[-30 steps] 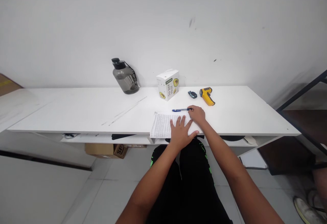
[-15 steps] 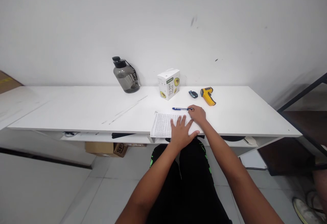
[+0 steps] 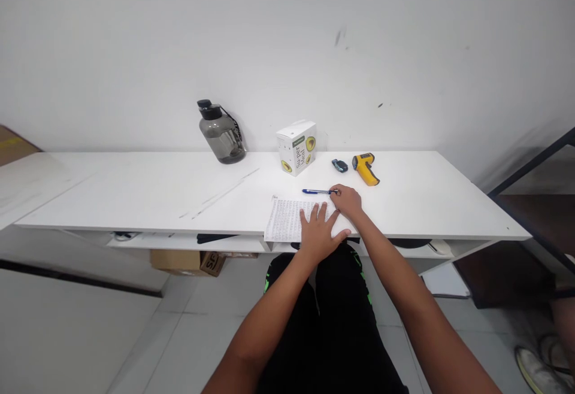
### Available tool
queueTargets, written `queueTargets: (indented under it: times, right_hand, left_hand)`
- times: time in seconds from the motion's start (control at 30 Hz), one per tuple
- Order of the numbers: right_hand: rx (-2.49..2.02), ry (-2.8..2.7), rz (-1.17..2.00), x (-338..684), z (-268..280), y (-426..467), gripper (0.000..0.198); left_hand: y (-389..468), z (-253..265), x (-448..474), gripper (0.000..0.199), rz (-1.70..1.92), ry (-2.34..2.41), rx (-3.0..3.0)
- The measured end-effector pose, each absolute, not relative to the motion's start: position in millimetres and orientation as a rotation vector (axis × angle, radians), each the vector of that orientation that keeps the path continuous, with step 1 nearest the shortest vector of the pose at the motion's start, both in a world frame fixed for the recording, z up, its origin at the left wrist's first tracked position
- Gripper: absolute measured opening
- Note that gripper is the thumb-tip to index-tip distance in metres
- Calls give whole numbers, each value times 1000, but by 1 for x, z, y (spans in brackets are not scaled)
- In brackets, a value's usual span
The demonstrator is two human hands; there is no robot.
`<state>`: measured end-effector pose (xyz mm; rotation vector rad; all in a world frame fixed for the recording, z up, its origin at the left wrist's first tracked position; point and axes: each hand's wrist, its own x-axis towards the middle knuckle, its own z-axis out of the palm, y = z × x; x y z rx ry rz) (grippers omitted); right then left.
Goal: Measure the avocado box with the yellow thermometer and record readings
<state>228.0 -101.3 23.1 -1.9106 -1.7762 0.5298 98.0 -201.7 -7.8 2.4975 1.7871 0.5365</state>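
Note:
My left hand (image 3: 318,232) lies flat with its fingers spread on a sheet of paper (image 3: 284,217) covered in lines of writing, at the table's front edge. Just beyond the sheet's far edge, a blue pen (image 3: 315,191) lies sideways, its left end pointing away from my hands. The fingers of my right hand (image 3: 347,200) are closed on the pen's right end, which they partly hide. My right wrist is over the sheet's right side.
Behind the paper stand a white box (image 3: 296,148) with avocado pictures and a grey water bottle (image 3: 221,136). A small dark object (image 3: 340,166) lies beside a yellow thermometer gun (image 3: 366,169). Cardboard boxes (image 3: 179,260) sit under the white table (image 3: 135,190). A shoe (image 3: 534,370) shows at lower right.
Hardly anything differs. The pen and the fingers of my right hand have shifted very slightly left; my left hand stays on the paper.

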Motion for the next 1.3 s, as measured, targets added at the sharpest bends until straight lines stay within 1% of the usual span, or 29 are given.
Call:
queueTargets:
  times: [0.4,1.03,1.3]
  right_hand:
    - [-1890,-1728,584,228,25,-102,34]
    - [-1877,-1771,586,229,26,-101,37]
    - [-1887,-1785,585,229,28,-103,41]
  left_hand:
    - [-202,-6,98,70,513,1796,2492]
    - [-202,-6,98,70,518,1804,2495]
    - [-202,-6,98,70,508,1809,2482]
